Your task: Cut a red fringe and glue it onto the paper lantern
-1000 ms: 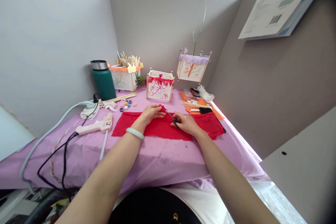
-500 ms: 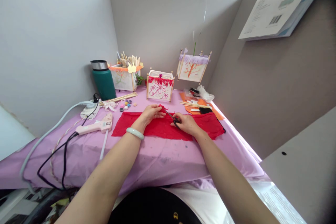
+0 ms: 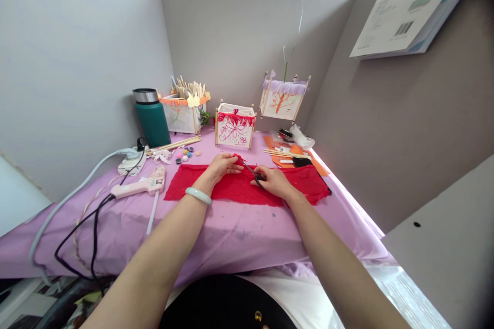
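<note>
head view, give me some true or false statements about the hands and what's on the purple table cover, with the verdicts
1. The right hand holds scissors with black handles. True.
2. A long, wrinkled red sheet lies on the purple table cover. True.
3. The left hand grips the pale pink glue gun. False: it pinches a bit of red material; the glue gun lies on the table cover.
4. A pale green, ring-shaped bangle is on the left wrist. True.
5. The teal bottle with a silver cap stands right of the white box with red fringe. False: it stands left of that box.
</note>
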`<state>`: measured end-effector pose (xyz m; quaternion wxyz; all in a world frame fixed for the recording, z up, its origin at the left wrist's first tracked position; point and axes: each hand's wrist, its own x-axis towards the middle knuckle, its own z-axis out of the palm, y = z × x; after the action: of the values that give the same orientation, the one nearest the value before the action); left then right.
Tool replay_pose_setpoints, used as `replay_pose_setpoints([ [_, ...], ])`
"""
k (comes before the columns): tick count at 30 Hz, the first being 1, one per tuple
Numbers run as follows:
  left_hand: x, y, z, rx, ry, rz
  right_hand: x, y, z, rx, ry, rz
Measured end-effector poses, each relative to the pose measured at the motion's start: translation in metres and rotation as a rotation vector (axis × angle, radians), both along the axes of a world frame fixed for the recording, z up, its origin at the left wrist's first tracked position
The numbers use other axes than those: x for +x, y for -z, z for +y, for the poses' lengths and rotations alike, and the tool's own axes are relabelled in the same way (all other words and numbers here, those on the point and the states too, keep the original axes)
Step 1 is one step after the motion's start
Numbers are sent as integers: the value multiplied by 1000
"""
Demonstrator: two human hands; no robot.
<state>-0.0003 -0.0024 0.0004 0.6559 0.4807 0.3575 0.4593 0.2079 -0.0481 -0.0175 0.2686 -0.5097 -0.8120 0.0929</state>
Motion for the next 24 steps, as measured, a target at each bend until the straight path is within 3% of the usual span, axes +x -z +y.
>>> replay_pose_setpoints([
  [24, 0, 0, 0, -2, 4, -16, -1, -2, -1, -1, -3, 2],
])
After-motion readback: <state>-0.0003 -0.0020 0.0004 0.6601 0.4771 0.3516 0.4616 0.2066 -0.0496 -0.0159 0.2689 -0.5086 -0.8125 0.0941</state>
